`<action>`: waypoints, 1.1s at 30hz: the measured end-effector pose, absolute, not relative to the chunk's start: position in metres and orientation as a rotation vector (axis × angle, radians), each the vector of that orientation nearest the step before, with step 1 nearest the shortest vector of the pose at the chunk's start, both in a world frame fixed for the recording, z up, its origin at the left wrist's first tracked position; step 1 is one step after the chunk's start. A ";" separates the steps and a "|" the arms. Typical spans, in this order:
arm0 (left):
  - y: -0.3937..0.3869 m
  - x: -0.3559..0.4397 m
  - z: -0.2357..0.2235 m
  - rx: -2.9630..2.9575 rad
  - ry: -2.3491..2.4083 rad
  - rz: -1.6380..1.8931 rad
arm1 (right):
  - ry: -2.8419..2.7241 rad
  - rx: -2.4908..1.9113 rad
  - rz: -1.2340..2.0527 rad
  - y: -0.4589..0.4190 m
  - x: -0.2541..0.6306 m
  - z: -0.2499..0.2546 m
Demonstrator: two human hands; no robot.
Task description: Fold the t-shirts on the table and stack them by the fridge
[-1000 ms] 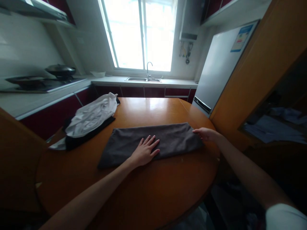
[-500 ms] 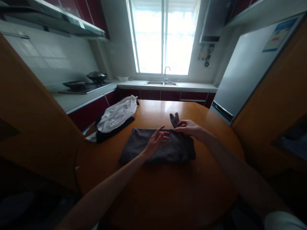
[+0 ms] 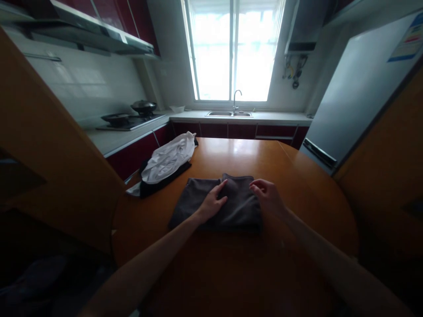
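A dark grey garment [image 3: 239, 204] lies folded into a flat rectangle on the wooden table [image 3: 231, 268]; its exact kind is not clear. My left hand [image 3: 211, 204] rests on the middle of it, fingers stretched out and thumb apart. At the garment's upper right edge is my right hand [image 3: 267, 196], its fingers curled in and closed on the fabric edge. The fingertips there are partly hidden. A raised fold of the fabric runs beside my left fingertips.
A white garment [image 3: 168, 158] lies over black cloth [image 3: 165, 180] at the table's far left. Beyond stand a stove with pans [image 3: 143, 107], a counter with a sink [image 3: 228, 114], and a fridge [image 3: 357, 83] on the right.
The garment's right part has been folded inward, and the narrow strip that stuck up at the back no longer shows. My right hand has shifted to the right edge; my left hand has flattened onto the fabric.
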State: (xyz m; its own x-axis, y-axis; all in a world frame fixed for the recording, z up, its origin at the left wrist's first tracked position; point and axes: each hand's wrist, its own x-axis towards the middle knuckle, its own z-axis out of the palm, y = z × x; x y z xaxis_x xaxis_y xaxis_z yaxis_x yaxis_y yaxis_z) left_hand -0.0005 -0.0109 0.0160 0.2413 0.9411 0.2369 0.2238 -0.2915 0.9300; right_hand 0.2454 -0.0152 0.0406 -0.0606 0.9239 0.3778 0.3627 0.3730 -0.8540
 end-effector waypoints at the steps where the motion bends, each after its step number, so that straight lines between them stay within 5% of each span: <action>1: -0.012 -0.003 0.023 1.684 1.090 1.110 | -1.655 -1.144 0.625 -0.022 0.247 0.036; 11: -0.016 -0.091 0.093 1.392 1.153 0.960 | -2.428 -0.819 0.252 -0.073 0.216 0.015; 33: 0.007 -0.149 0.062 1.457 1.341 0.670 | -2.584 -0.780 0.238 -0.073 0.210 -0.009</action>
